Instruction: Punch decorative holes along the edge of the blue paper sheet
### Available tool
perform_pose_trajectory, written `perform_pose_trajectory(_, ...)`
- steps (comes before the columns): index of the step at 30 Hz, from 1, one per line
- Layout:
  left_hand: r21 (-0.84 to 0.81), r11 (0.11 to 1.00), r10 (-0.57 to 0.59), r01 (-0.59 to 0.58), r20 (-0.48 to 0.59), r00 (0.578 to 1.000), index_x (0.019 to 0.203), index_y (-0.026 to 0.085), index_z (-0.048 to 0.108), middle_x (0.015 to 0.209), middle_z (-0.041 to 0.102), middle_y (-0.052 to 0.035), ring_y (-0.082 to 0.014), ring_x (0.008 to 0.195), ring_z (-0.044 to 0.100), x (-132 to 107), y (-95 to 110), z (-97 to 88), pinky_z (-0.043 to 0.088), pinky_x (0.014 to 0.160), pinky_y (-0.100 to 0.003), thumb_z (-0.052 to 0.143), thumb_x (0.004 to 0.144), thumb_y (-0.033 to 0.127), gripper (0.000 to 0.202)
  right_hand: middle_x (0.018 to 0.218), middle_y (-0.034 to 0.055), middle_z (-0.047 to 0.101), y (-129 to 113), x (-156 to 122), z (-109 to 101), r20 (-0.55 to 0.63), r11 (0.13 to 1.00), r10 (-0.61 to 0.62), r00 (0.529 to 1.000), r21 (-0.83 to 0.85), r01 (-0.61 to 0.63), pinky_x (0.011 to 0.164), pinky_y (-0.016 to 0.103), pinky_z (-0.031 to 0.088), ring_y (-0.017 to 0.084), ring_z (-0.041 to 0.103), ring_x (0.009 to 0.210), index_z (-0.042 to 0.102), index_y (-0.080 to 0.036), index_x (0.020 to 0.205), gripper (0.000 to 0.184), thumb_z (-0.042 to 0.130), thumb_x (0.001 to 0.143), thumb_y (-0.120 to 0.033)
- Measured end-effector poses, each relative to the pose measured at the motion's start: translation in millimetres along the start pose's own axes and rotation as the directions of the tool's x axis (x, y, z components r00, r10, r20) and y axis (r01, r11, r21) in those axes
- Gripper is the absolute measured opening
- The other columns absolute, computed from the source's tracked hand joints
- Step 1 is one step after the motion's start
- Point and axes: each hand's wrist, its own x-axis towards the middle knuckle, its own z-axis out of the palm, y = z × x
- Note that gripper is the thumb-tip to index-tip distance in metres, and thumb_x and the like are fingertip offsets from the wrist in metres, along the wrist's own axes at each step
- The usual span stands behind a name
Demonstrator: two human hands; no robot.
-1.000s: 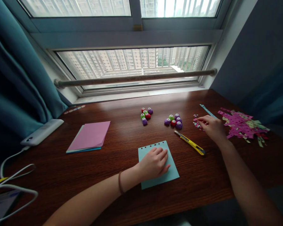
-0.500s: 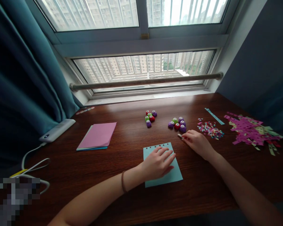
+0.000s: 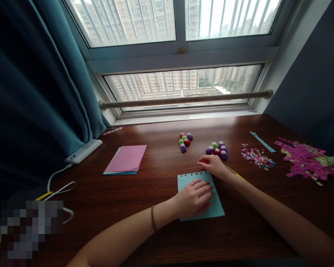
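Observation:
A light blue sheet of paper [image 3: 217, 207], with a row of small punched holes along its far edge, lies on the table. My left hand [image 3: 196, 196] rests flat on the sheet, fingers spread. Just beyond its far right corner, my right hand [image 3: 213, 165] hovers low with fingers stretched to the left; nothing shows in them. From behind my right wrist sticks out a thin yellow pencil-like stick [image 3: 236, 173], its other end hidden. Close by the right hand stand several round purple, red and green eyeball-like pieces [image 3: 217, 151].
A second cluster of eyeball-like pieces [image 3: 185, 141] sits farther back. Pink paper sheets [image 3: 128, 159] are stacked left. Confetti dots [image 3: 257, 158], a blue strip [image 3: 262, 142] and a pile of pink punched strips [image 3: 304, 155] lie right. A white power strip [image 3: 83, 151] is near the curtain.
My right hand has moved left toward the sheet's far edge and left the thin stick behind on the table. My left hand stays on the sheet. The view has shifted slightly.

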Motion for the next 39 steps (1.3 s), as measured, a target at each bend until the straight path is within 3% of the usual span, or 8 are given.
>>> perform_pose_trajectory(6,-0.020,0.998,0.058,-0.058,-0.036,0.998,0.108,0.011,0.054,0.114,0.056,-0.0082,-0.0225,0.112,0.045,-0.4,3.5,1.8,0.034,0.097,-0.038,0.037,0.090,0.027,0.030,0.081,0.0045,0.065,-5.0,56.0,34.4,-0.099,0.977,0.113,0.989,-0.171,-0.129,0.066,0.022,0.044,0.016,0.059,0.074,0.065,-0.015,0.085,0.016,0.062,0.081,-0.030)
perform_pose_trajectory(14,-0.008,0.998,0.070,-0.070,-0.018,0.997,0.097,0.011,0.057,0.111,0.057,-0.0083,-0.0199,0.108,0.048,-1.0,6.1,-2.7,0.037,0.093,-0.034,0.037,0.090,0.026,0.026,0.096,0.0136,0.057,-14.6,101.8,67.5,-0.249,0.847,0.215,0.944,-0.433,-0.307,0.071,0.036,0.042,0.029,0.056,0.087,0.058,-0.014,0.096,0.055,0.056,0.074,-0.064)
perform_pose_trajectory(17,-0.015,0.998,0.060,-0.060,-0.008,0.998,0.097,0.012,0.057,0.110,0.057,-0.0084,-0.0198,0.106,0.049,-0.8,4.6,-2.8,0.037,0.093,-0.035,0.037,0.090,0.026,0.026,0.101,0.0134,0.054,-16.3,105.4,72.1,-0.241,0.806,0.233,0.942,-0.494,-0.326,0.072,0.035,0.042,0.028,0.055,0.087,0.056,-0.015,0.102,0.053,0.052,0.078,-0.062)
perform_pose_trajectory(21,-0.034,0.998,0.049,-0.049,0.001,0.999,0.099,0.012,0.057,0.111,0.057,-0.0079,-0.0203,0.107,0.047,-0.9,2.7,-1.8,0.037,0.093,-0.035,0.035,0.091,0.026,0.028,0.098,0.0113,0.055,-14.6,106.2,70.3,-0.228,0.818,0.231,0.946,-0.482,-0.316,0.070,0.032,0.041,0.025,0.056,0.084,0.059,-0.016,0.096,0.035,0.053,0.081,-0.048)
perform_pose_trajectory(27,-0.033,0.999,0.035,-0.035,-0.009,0.999,0.099,0.012,0.057,0.112,0.057,-0.0076,-0.0212,0.109,0.046,-1.4,1.4,-1.4,0.037,0.094,-0.036,0.035,0.091,0.026,0.028,0.089,0.0079,0.059,-11.5,96.3,51.2,-0.200,0.878,0.157,0.967,-0.421,-0.230,0.068,0.027,0.041,0.022,0.056,0.082,0.064,-0.017,0.088,0.024,0.057,0.080,-0.038)
perform_pose_trajectory(32,-0.036,0.999,-0.017,0.016,-0.027,0.999,0.099,0.013,0.057,0.112,0.057,-0.0076,-0.0207,0.111,0.046,-2.3,1.2,-1.4,0.037,0.095,-0.036,0.038,0.089,0.025,0.025,0.087,0.0043,0.060,-2.2,66.9,22.7,-0.189,0.931,0.076,0.979,-0.339,-0.138,0.070,0.023,0.041,0.017,0.056,0.077,0.065,-0.017,0.092,0.022,0.061,0.080,-0.035)
perform_pose_trajectory(36,-0.033,0.987,-0.161,0.159,-0.064,0.985,0.104,0.013,0.056,0.119,0.052,-0.0089,-0.0238,0.118,0.041,-2.7,1.6,-1.9,0.033,0.100,-0.041,0.040,0.088,0.027,0.027,0.081,0.0031,0.060,7.4,26.4,-0.5,-0.162,0.983,-0.020,0.987,-0.182,-0.010,0.062,0.024,0.042,0.014,0.054,0.065,0.065,-0.016,0.089,0.017,0.062,0.077,-0.027)
perform_pose_trajectory(39,-0.046,0.956,-0.291,0.289,-0.048,0.956,0.116,0.012,0.050,0.131,0.042,-0.0137,-0.0280,0.126,0.030,-2.4,1.4,-2.8,0.028,0.102,-0.046,0.045,0.084,0.039,0.042,0.082,0.0027,0.059,8.1,-6.1,-15.1,-0.119,0.995,-0.016,0.993,-0.097,0.005,0.060,0.025,0.042,0.014,0.053,0.062,0.065,-0.016,0.088,0.015,0.062,0.076,-0.024)
